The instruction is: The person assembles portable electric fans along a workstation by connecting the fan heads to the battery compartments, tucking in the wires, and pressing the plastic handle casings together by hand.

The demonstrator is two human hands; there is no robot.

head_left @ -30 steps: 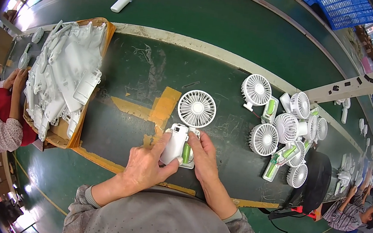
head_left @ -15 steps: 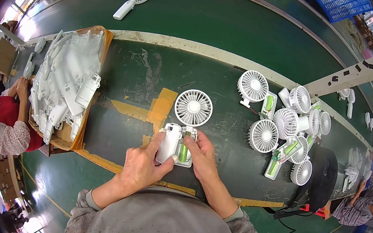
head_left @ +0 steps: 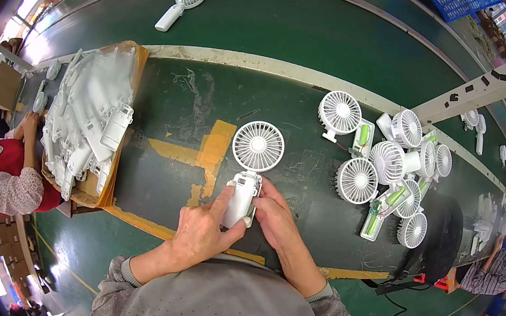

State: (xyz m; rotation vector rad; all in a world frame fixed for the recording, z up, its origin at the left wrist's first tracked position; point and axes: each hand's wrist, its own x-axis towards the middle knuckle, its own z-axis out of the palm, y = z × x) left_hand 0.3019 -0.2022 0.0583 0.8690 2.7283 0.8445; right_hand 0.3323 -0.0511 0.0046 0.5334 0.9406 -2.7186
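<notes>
In front of me a white handheld fan lies with its round grille (head_left: 258,146) pointing away from me and its handle toward me. My left hand (head_left: 203,228) grips a smooth white handle cover (head_left: 239,201), index finger along its upper left edge and thumb at its lower end. The cover now lies over the handle's inside, slightly askew. My right hand (head_left: 277,219) holds the handle's right side, fingers closed around its edge. The battery and wiring inside are hidden beneath the cover, apart from a narrow strip along the right side.
A carton (head_left: 115,160) of white plastic handle shells stands at left. To the right lie several white fans with opened handles (head_left: 373,221) showing green batteries. A finished-looking fan (head_left: 180,7) rests on the green conveyor beyond. A co-worker (head_left: 17,176) sits at far left, another at far right.
The cover has moved right, from beside the opened handle to on top of it, hiding the green battery. My right thumb has come away from the handle's inside to its right edge.
</notes>
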